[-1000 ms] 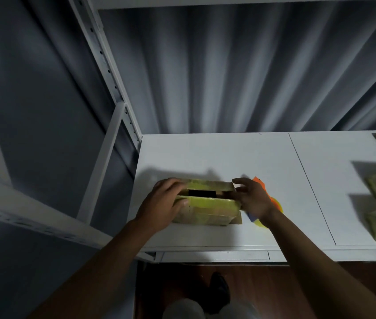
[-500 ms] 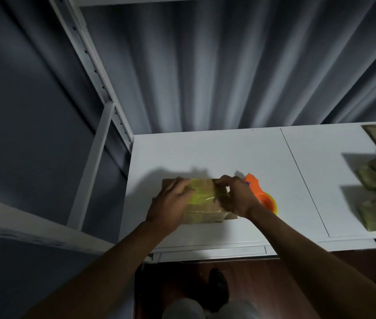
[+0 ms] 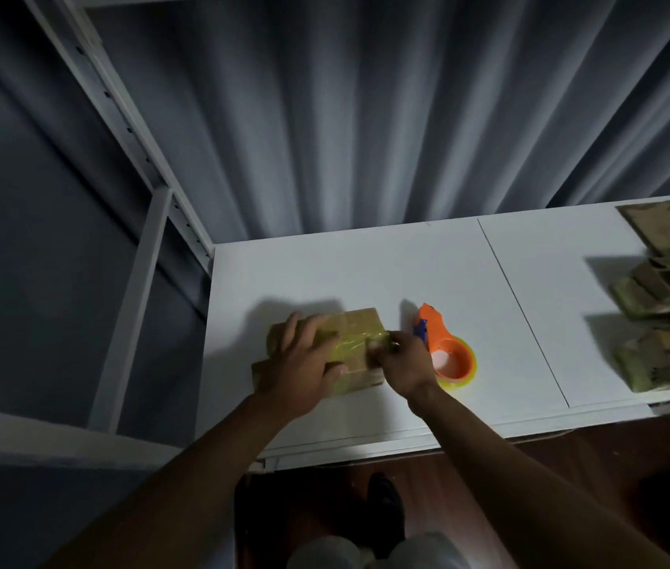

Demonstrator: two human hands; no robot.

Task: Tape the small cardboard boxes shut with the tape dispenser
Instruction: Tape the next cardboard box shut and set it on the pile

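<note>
A small cardboard box (image 3: 360,322) lies on the white table (image 3: 366,264) near its left end, with a strip of yellowish tape (image 3: 352,344) across its top. My left hand (image 3: 300,363) lies flat on the box's left half, fingers spread and thumb on the near part of the top. My right hand (image 3: 405,363) is at the box's right edge, with thumb and curled fingers pinching the tape there. The orange tape dispenser (image 3: 434,330) with its yellow roll rests on the table just right of my right hand, held by neither hand.
Several more cardboard boxes (image 3: 661,305) are piled at the table's right end. A white metal shelf frame (image 3: 132,305) stands left of the table, and a grey curtain (image 3: 366,117) hangs behind it. The table's front edge runs just below my wrists.
The box, open a second ago, now lies flat with tape over its top. My left hand moved from its left end onto the top. My right hand came to its right edge.
</note>
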